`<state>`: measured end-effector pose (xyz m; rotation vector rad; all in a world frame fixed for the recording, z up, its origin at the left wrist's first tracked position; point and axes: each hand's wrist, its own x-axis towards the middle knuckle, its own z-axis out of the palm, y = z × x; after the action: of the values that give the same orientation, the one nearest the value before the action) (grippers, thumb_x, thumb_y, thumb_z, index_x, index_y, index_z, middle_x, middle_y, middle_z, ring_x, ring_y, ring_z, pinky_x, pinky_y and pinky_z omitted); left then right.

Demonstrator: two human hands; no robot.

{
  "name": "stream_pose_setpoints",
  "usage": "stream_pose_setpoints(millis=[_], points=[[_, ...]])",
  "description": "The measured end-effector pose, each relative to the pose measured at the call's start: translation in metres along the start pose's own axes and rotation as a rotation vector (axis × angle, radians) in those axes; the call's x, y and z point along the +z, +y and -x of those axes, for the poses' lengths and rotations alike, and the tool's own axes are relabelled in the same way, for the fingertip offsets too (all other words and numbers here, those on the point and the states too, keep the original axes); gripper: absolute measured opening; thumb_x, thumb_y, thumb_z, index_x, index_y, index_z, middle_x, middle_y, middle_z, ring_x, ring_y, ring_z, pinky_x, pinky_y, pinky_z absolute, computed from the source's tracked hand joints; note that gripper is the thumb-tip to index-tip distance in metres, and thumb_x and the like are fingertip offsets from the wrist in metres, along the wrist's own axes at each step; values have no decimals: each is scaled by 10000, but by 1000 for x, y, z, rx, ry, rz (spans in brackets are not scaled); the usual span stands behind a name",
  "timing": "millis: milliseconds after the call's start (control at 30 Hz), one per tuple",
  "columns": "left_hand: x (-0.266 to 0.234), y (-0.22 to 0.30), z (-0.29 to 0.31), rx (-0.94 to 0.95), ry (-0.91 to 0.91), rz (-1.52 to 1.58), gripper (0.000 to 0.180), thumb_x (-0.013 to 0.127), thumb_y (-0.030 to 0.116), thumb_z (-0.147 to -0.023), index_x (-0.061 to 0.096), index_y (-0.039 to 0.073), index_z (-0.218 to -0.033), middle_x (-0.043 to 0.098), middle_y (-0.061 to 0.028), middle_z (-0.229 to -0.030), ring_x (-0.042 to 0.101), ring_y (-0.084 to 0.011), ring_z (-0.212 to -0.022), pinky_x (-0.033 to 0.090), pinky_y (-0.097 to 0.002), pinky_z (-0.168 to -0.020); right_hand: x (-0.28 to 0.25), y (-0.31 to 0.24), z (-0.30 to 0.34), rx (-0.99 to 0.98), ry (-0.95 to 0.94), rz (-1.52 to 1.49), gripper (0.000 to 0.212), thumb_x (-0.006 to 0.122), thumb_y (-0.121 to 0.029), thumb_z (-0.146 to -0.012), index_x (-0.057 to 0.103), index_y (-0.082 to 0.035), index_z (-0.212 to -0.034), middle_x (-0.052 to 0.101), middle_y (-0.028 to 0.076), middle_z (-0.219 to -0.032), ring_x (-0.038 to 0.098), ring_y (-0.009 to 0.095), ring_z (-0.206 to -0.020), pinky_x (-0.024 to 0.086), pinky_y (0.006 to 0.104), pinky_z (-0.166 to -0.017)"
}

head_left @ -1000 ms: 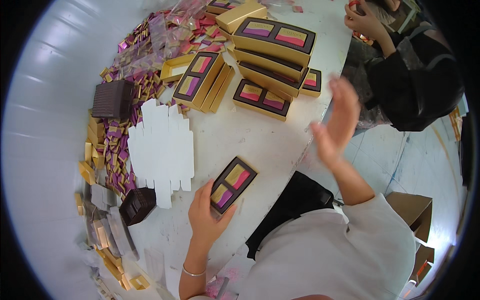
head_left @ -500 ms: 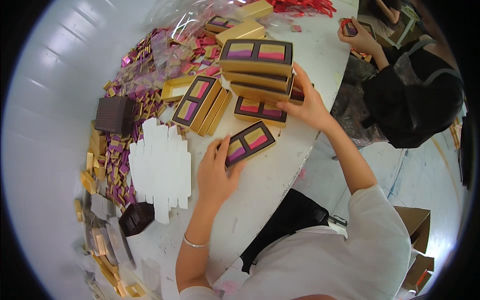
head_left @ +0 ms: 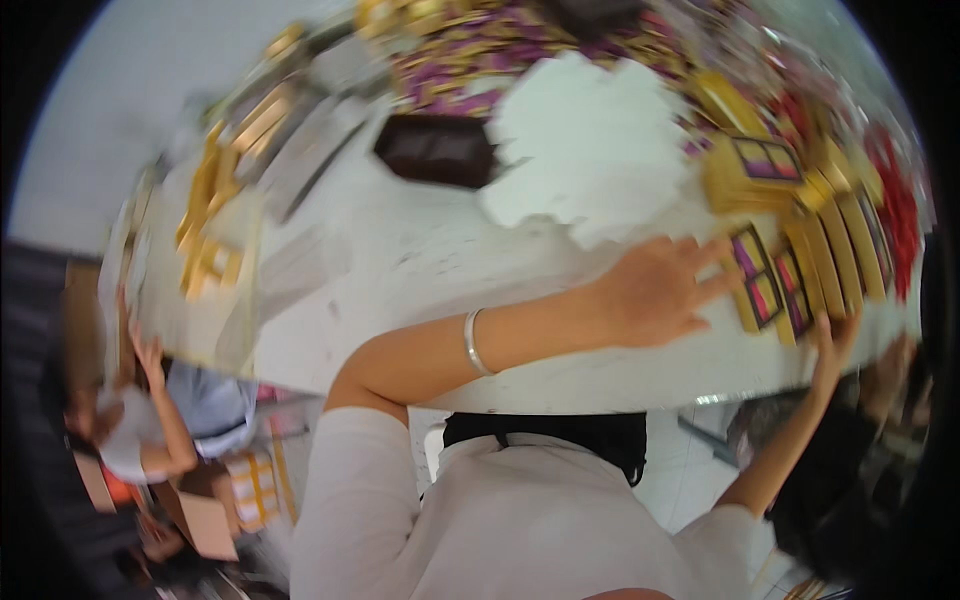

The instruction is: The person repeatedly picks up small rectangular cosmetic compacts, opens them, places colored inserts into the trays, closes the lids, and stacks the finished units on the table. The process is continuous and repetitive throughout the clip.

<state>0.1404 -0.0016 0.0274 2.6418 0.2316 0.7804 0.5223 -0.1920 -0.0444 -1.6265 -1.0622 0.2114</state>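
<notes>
Box arranging seems in hand on the counter (head_left: pixel 400 245). Left hand (head_left: pixel 657 292) spreads its fingers beside the dark-topped box (head_left: pixel 755 280), contact blurred; right hand (head_left: pixel 838 338) meets the gold boxes (head_left: pixel 832 255), grip uncertain. Next move probably calls for gentle aligning.

Heaped pieces (head_left: pixel 480 50) and gold boxes (head_left: pixel 826 258) show a packing workshop.

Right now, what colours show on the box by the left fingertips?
The box is gold-edged, dark inside, with purple, pink and gold; head view, slightly blurred.
</notes>
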Motion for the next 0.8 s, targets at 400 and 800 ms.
stream_pose_setpoints(millis=[400, 800], points=[[-255, -76, 270, -1065, 504, -933, 482, 739, 319, -732, 599, 73, -1122, 519, -186, -1231, 482, -344, -1141, 410, -430, -928, 74, -175, 30, -667, 363, 436, 434, 463, -250, -972, 494, 113, -1208, 516, 224, -1269, 511, 329, -1174, 418, 430, -991], [-281, -96, 363, -968, 514, -562, 224, 687, 126, -811, 604, -16, -962, 484, -160, -1126, 503, -296, -1018, 429, -341, -858, 368, -265, -1, -877, -543, 211, 389, 681, -124, -754, 552, -8, -1102, 555, 150, -1140, 511, 333, -1079, 413, 410, -914]])
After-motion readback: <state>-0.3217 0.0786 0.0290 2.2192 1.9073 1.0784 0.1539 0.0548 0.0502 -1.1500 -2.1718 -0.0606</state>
